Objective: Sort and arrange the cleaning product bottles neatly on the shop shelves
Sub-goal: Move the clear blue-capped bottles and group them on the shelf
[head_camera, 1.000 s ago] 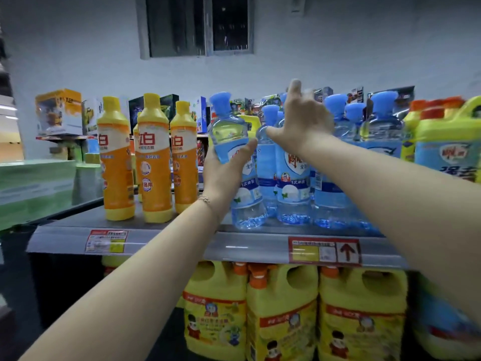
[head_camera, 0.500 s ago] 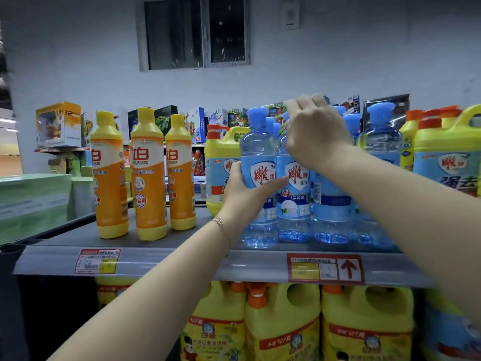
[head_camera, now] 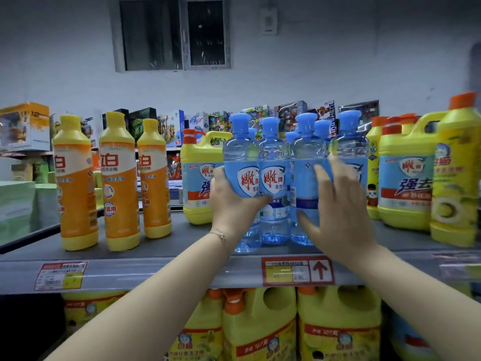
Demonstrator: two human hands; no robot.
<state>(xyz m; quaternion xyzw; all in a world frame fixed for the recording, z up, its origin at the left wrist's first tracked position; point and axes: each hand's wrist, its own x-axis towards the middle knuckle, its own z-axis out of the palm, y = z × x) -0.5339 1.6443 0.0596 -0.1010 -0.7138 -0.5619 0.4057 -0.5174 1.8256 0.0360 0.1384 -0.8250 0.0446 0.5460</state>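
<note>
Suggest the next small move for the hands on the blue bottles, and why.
Probably squeeze them together into a tight row: the left hand grips the leftmost clear blue plastic bottle, the right hand presses open fingers on the neighbouring blue bottles.

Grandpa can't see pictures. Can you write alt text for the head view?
A left hand grips the leftmost clear blue-capped plastic bottle of a cluster on a grey shop shelf; the right hand presses flat against its neighbours. Orange plastic bottles stand further left.

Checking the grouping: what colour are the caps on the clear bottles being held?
Light blue caps on the bottles, best in head view.
</note>
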